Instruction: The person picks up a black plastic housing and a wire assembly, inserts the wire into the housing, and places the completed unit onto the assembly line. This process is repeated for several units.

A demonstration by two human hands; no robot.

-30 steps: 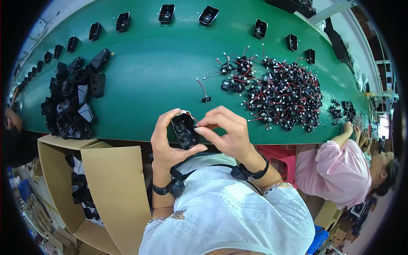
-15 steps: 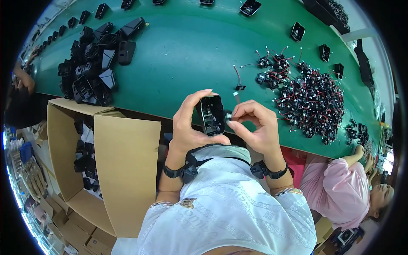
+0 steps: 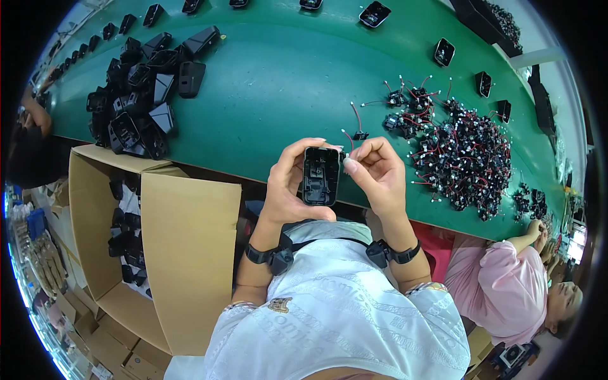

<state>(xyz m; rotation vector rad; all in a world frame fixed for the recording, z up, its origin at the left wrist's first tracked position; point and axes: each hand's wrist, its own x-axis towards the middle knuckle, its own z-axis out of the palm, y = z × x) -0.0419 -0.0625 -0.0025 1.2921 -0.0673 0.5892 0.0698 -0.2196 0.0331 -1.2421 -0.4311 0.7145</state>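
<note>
While the black plastic shell (image 3: 320,176) is clamped in the left hand (image 3: 286,190), thumb on its near edge and fingers curled over its top, a small wired part (image 3: 345,154) is pinched between thumb and forefinger of the right hand (image 3: 377,174) at the shell's two-o'clock corner. The shell is held above the near edge of the green table (image 3: 278,95), its long axis running twelve to six, its hollow side turned up toward the camera. Both wrists are bent upward, each banded by a black strap.
</note>
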